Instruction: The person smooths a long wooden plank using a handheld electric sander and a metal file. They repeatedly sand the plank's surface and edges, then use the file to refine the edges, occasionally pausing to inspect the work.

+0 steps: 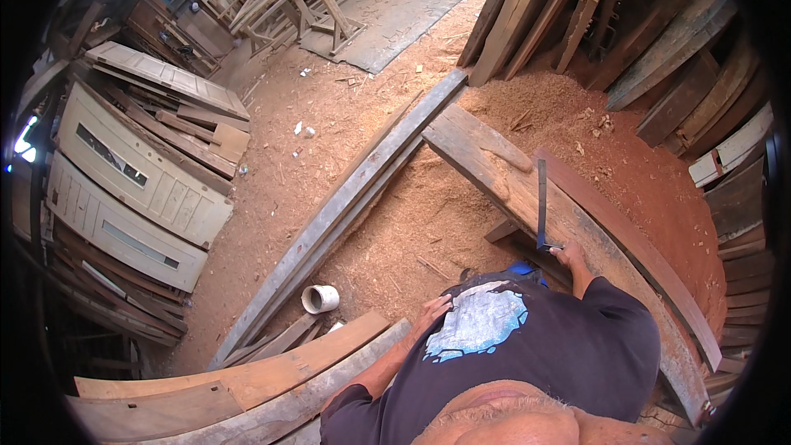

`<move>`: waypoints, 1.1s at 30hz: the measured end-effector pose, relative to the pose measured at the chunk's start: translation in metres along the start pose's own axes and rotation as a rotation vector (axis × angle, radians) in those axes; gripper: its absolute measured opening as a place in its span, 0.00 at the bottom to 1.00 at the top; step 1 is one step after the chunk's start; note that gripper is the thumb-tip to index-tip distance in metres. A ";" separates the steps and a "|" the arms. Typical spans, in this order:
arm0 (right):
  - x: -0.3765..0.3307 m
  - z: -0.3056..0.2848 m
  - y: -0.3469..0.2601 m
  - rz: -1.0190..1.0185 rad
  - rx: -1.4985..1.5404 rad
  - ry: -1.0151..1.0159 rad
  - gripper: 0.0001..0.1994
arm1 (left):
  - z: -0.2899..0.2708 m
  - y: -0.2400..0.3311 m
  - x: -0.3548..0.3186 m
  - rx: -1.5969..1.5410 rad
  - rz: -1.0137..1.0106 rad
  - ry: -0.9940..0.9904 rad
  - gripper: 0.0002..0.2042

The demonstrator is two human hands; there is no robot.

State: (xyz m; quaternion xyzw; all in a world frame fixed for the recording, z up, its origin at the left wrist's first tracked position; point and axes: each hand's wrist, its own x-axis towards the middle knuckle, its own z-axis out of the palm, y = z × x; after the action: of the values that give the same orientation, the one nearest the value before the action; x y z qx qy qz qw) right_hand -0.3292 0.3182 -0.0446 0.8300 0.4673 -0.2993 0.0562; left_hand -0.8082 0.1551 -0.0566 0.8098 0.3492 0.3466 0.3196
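My right hand grips the short stock of a dark L-shaped carpenter's square. Its long blade points away from me across a thick weathered plank. The plank runs from the middle of the view down past my right side, and a narrower reddish board lies along its right edge. My left hand rests against the front of my dark shirt, fingers stretched out and holding nothing visible.
A long grey beam crosses the sawdust-covered floor. A white bucket lies tipped beside it. Boards lie at lower left, pale doors are stacked left, planks lean at far right, and a wooden trestle stands farther back.
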 end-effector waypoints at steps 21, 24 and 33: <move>-0.010 -0.010 -0.006 0.003 0.030 -0.040 0.31 | 0.011 -0.017 -0.017 0.031 -0.025 -0.025 0.26; -0.004 -0.008 0.001 0.020 0.030 -0.054 0.31 | 0.011 -0.017 -0.013 0.004 -0.012 -0.032 0.26; -0.015 -0.016 -0.006 -0.010 0.039 -0.037 0.31 | 0.013 -0.016 -0.014 -0.057 -0.105 -0.058 0.25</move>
State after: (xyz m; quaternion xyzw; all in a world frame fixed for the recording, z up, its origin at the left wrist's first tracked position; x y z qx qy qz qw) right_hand -0.3330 0.3166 -0.0220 0.8229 0.4645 -0.3238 0.0472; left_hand -0.8113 0.1493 -0.0809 0.7905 0.3720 0.3157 0.3702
